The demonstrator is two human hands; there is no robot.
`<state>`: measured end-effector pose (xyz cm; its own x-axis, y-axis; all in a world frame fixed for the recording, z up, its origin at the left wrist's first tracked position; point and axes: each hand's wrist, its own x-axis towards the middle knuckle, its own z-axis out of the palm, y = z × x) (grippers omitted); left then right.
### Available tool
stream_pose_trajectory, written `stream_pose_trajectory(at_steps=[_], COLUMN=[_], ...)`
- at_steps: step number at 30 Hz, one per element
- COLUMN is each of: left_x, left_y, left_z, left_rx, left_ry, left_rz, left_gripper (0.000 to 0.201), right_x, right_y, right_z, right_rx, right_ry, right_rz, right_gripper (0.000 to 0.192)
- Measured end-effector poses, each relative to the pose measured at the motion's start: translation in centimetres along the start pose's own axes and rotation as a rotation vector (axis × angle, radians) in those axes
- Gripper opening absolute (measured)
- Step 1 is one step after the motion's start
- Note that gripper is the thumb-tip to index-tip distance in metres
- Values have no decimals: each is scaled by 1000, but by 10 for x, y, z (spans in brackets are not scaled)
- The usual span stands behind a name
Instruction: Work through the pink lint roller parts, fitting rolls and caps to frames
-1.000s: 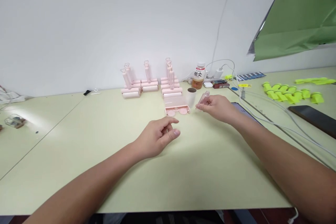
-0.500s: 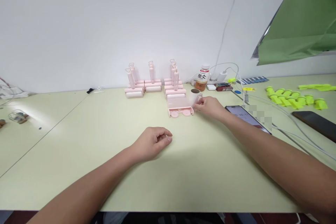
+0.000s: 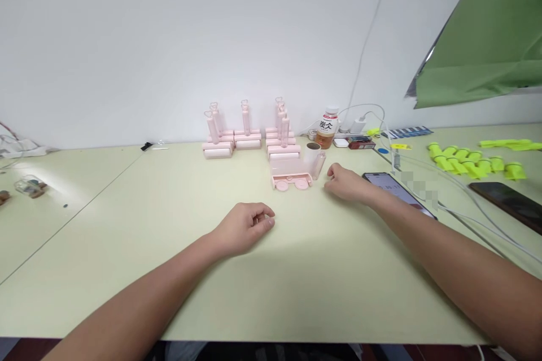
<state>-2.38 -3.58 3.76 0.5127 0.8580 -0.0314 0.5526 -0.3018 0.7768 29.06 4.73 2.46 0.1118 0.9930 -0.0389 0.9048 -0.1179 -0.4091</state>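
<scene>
The pale green bench [image 3: 127,225] carries everything. Beyond both hands, against the wall, stand rows of assembled pink rollers [image 3: 248,135]. Nearer, just ahead of the right hand [image 3: 345,183] and slightly to its left, lies a pink tray [image 3: 291,174] with a white paper roll [image 3: 312,157] standing at its right end and a small clear pink handle [image 3: 320,164] leaning beside the roll. The right hand rests on the bench, loosely curled and holding nothing, its fingertips close to the handle but apart from it. The left hand [image 3: 245,228] lies nearer the person, well short of the tray, fingers curled in, empty. A phone [image 3: 396,190] lies just right of the right hand.
</scene>
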Motion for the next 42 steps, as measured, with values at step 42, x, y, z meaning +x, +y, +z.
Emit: stream_pose_trajectory(at_steps=[42], left_x=[158], left_y=[9], left_z=[-135], left_rx=[703], left_ry=[512], left_rz=[-79], left_gripper=[66], right_x=[-21], right_y=[2], right_z=[-2], right_rx=[120], right_ry=[194], right_rz=[-153], right_gripper=[7])
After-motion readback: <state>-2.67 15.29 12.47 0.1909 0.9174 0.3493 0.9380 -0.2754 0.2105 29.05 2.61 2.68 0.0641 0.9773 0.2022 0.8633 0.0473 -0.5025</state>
